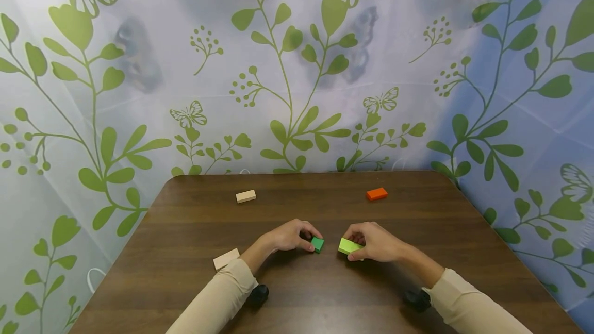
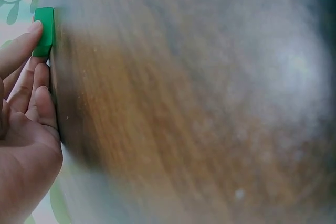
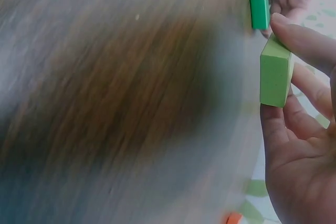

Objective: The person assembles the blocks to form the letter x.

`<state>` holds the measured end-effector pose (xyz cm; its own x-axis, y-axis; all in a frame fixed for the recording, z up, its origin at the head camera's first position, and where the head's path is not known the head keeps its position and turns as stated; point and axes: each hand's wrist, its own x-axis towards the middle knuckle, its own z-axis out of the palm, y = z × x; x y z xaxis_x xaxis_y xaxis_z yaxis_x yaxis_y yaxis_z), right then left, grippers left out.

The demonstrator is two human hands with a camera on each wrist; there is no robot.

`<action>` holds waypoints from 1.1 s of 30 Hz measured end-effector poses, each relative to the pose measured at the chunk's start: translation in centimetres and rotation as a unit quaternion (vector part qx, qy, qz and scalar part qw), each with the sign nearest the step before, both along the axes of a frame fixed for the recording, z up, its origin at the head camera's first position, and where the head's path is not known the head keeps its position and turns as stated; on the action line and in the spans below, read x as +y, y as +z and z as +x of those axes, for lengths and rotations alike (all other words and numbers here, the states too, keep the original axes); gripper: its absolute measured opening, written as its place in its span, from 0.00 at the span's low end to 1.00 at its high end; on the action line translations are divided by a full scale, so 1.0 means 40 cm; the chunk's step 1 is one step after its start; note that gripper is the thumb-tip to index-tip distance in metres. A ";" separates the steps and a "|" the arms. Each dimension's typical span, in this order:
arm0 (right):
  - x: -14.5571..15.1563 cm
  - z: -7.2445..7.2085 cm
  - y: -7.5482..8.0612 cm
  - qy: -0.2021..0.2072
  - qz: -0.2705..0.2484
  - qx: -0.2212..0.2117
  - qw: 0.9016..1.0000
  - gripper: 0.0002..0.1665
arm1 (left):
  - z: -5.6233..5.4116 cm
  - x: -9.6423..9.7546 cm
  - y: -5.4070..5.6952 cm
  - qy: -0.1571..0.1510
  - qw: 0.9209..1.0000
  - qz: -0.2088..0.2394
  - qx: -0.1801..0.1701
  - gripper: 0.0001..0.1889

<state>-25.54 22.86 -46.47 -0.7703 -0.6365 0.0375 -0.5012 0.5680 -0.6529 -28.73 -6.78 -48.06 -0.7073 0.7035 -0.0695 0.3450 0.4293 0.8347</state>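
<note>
Near the middle of the table, my left hand point(image 1: 291, 235) pinches a small dark green block point(image 1: 317, 244) between thumb and fingers. In the left wrist view the same green block point(image 2: 44, 31) shows at the fingertips, close to the table surface. To its right, my right hand point(image 1: 377, 241) grips a longer light green block point(image 1: 349, 246) by its ends. The right wrist view shows the light green block point(image 3: 275, 74) between thumb and fingers, with the dark green block point(image 3: 259, 12) beyond it. A short gap separates the two blocks.
On the brown wooden table point(image 1: 297, 293), an orange-red block point(image 1: 377, 194) lies at the back right and a pale wooden block point(image 1: 246, 196) at the back left. Another pale block point(image 1: 226, 259) lies beside the left forearm. A leaf-patterned curtain point(image 1: 297, 66) hangs behind.
</note>
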 end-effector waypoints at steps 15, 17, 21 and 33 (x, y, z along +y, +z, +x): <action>-0.053 0.000 -0.010 0.006 -0.007 -0.003 1.000 0.20 | -0.007 -0.003 -0.005 -0.002 1.000 0.000 0.004 0.15; -0.058 -0.001 -0.014 0.004 -0.007 -0.005 1.000 0.20 | -0.009 -0.004 -0.005 -0.004 1.000 -0.003 0.005 0.15; -0.068 -0.003 -0.021 0.002 -0.010 -0.009 1.000 0.19 | -0.011 -0.004 -0.004 -0.008 1.000 -0.010 0.014 0.15; -0.102 -0.002 -0.044 -0.015 -0.018 -0.018 1.000 0.19 | -0.012 -0.003 -0.014 -0.006 1.000 -0.005 0.019 0.15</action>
<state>-25.61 18.77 -48.23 -0.7901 -0.6121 0.0329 -0.4607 0.5575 -0.6906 -29.21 -6.92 -48.61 -0.7008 0.7117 -0.0488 0.3822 0.4323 0.8167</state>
